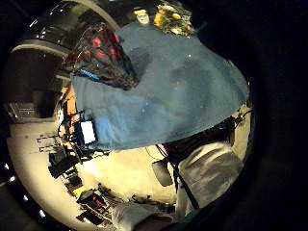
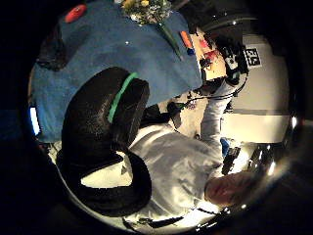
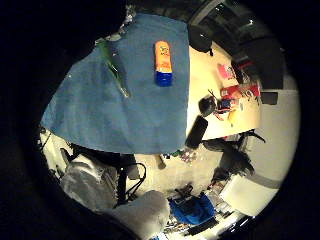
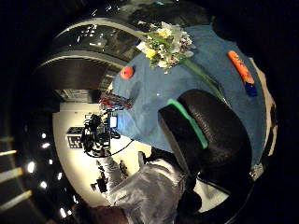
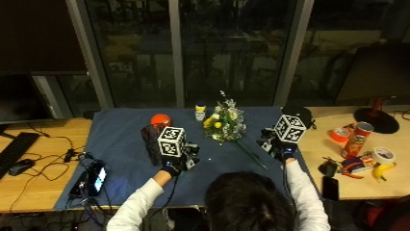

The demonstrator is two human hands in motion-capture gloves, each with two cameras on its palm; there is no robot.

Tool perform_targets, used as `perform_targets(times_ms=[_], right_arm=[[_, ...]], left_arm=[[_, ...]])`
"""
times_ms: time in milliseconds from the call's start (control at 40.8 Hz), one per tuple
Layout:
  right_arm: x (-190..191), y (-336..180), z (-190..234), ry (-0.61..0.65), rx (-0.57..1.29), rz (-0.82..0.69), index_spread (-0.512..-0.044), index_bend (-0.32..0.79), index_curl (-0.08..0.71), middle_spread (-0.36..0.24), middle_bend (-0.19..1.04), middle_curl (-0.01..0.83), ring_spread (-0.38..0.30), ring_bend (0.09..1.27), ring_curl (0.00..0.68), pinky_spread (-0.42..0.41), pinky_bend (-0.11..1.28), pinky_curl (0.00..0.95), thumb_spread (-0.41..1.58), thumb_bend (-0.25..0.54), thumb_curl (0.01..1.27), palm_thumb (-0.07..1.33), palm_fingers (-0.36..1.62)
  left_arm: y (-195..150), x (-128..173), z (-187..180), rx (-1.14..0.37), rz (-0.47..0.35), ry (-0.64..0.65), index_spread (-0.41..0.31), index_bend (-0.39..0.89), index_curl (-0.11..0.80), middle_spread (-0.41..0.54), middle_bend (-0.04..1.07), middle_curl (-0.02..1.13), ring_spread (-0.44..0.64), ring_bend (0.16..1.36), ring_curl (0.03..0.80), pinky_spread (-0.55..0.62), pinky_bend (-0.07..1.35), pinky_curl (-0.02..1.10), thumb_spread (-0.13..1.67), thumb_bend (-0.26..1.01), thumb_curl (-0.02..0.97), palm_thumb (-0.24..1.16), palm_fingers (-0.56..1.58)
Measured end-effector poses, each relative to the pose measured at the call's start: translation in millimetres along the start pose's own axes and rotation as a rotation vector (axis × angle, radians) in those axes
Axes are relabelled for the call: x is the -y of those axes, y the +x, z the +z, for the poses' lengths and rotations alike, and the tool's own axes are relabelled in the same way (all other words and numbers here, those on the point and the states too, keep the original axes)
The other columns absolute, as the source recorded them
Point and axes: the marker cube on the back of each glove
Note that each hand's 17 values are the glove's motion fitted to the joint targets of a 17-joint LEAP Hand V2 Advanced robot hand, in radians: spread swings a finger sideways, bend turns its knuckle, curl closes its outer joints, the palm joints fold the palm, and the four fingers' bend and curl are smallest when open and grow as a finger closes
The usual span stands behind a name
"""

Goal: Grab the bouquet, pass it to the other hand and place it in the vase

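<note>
Presently the bouquet [image 5: 224, 126] lies on the blue cloth [image 5: 121, 144] covering the counter [image 5: 38, 159], between both hands. The dark vase [image 5: 151, 139] stands upright just beside the left hand [image 5: 173, 166]. Left hand and right hand [image 5: 282, 150] hold nothing; finger positions cannot be determined.

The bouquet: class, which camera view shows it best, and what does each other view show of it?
The outside view: the whole bouquet lies on the blue cloth between both hands. The right thumb side view shows it too; the right little-finger view only its stem; both left views show its blooms at the cloth's far edge.
</note>
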Motion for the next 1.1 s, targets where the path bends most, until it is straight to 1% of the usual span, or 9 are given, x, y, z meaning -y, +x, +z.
perform_targets(times_ms=[25,172,319,417,539,588,711,907,1103], right_arm=[[1,-1,0,-0.002,0.001,0.0,-0.153,0.14,0.039,-0.016,0.26,0.072,-0.004,0.4,0.078,0.045,0.42,0.092,0.43,0.203,0.04,0.3,0.64],[8,-11,10,-0.029,0.005,-0.012,-0.24,0.13,0.132,-0.021,0.27,0.157,-0.005,0.43,0.191,0.072,0.44,0.2,0.82,0.233,0.07,0.36,0.58],[14,-25,18,-0.053,0.006,-0.016,-0.277,0.13,0.169,-0.029,0.27,0.208,-0.001,0.43,0.226,0.084,0.44,0.238,1.04,0.222,0.09,0.36,0.54],[17,-37,19,-0.075,0.004,-0.028,-0.289,0.13,0.184,-0.035,0.26,0.234,0.0,0.42,0.24,0.088,0.44,0.254,1.12,0.209,0.11,0.37,0.53],[12,-51,14,-0.12,-0.052,-0.001,-0.303,0.13,0.199,-0.075,0.24,0.257,0.007,0.41,0.256,0.091,0.45,0.274,1.17,0.175,0.12,0.36,0.48],[11,-53,8,-0.114,-0.079,0.03,-0.3,0.11,0.197,-0.058,0.22,0.264,0.008,0.42,0.266,0.099,0.46,0.283,1.17,0.16,0.13,0.36,0.45],[17,-54,-4,-0.071,-0.103,0.111,-0.286,0.06,0.178,-0.021,0.24,0.29,0.031,0.48,0.289,0.117,0.48,0.298,1.16,0.125,0.15,0.37,0.48],[49,-40,-11,-0.08,-0.105,0.22,-0.26,0.04,0.145,0.022,0.27,0.325,0.038,0.57,0.321,0.122,0.55,0.326,1.06,0.02,0.18,0.31,0.55],[92,-17,6,-0.112,-0.097,0.334,-0.236,0.04,0.12,0.022,0.28,0.351,0.0,0.62,0.35,0.131,0.61,0.352,1.02,-0.011,0.22,0.35,0.58]], left_arm=[[-1,0,0,-0.003,0.0,-0.007,0.027,0.13,0.035,0.132,0.09,0.01,0.08,0.48,0.096,0.07,0.43,0.1,0.44,0.1,0.03,0.16,0.4],[-10,-4,-10,-0.035,0.005,-0.081,0.043,0.17,0.103,0.223,0.12,0.06,0.17,0.56,0.193,0.14,0.48,0.2,0.82,0.1,0.068,0.18,0.31],[-31,-9,-31,-0.057,-0.011,-0.054,0.051,0.19,0.162,0.273,0.14,0.09,0.22,0.58,0.221,0.19,0.49,0.24,1.01,0.09,0.101,0.19,0.26],[-40,-10,-33,-0.154,-0.01,-0.005,0.053,0.19,0.198,0.275,0.15,0.1,0.24,0.58,0.225,0.2,0.48,0.25,1.09,0.07,0.121,0.19,0.27],[-40,-4,-13,-0.329,0.017,0.038,0.049,0.19,0.234,0.274,0.16,0.13,0.26,0.57,0.233,0.21,0.47,0.26,1.15,0.06,0.142,0.19,0.28],[-36,1,-7,-0.352,0.024,0.036,0.053,0.18,0.245,0.275,0.16,0.14,0.26,0.57,0.236,0.22,0.47,0.27,1.17,0.05,0.149,0.19,0.28],[-26,20,4,-0.356,0.044,0.014,0.061,0.17,0.265,0.28,0.16,0.16,0.27,0.58,0.244,0.23,0.46,0.28,1.19,0.03,0.169,0.2,0.27],[-16,40,6,-0.329,0.078,0.013,0.081,0.14,0.271,0.297,0.16,0.18,0.28,0.6,0.261,0.24,0.49,0.31,1.2,-0.01,0.192,0.19,0.23],[-9,48,7,-0.341,0.097,0.002,0.088,0.14,0.274,0.304,0.17,0.2,0.29,0.62,0.273,0.24,0.49,0.32,1.19,-0.02,0.211,0.18,0.21]])
